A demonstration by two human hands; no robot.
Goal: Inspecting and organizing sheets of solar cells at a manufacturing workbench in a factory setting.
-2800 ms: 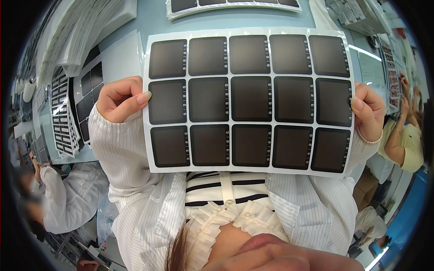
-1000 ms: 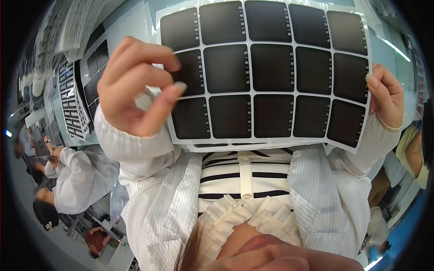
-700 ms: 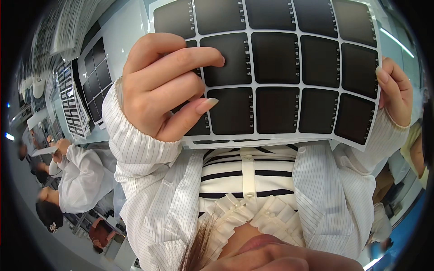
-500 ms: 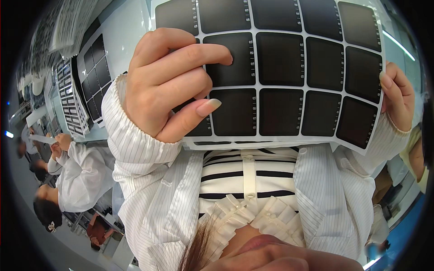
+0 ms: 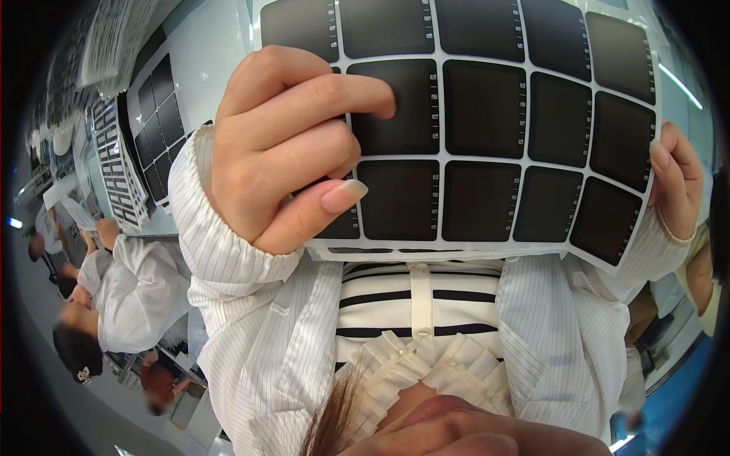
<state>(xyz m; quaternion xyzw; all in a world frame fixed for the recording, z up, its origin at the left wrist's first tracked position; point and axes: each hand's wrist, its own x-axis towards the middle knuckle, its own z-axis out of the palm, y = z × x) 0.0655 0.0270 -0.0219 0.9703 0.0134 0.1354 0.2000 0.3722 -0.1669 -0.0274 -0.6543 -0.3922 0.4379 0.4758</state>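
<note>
A white sheet of black rounded-square labels [image 5: 484,110], set in rows with small white marks along one side of each, is held up in front of my chest. Its right edge is pinched by my right hand [image 5: 675,178], thumb on the front and the other fingers mostly behind. My left hand [image 5: 285,148] lies over the left part, hiding some squares. Its fingers are bent and apart, one reaching onto a black square, the thumb stretched out below. Beneath the near edge shows the border of another layer [image 5: 357,251].
On the glossy pale table [image 5: 201,61] at left lie more sheets of black squares [image 5: 160,125] and a pile of patterned sheets [image 5: 118,171]. A tall stack of papers [image 5: 114,42] stands farther off. Left of me, a co-worker in white [image 5: 137,292] handles papers; others are beyond.
The sheet has shifted slightly right and nearer, and my right hand has come down a little with it. My left hand keeps nearly the same place and pose.
</note>
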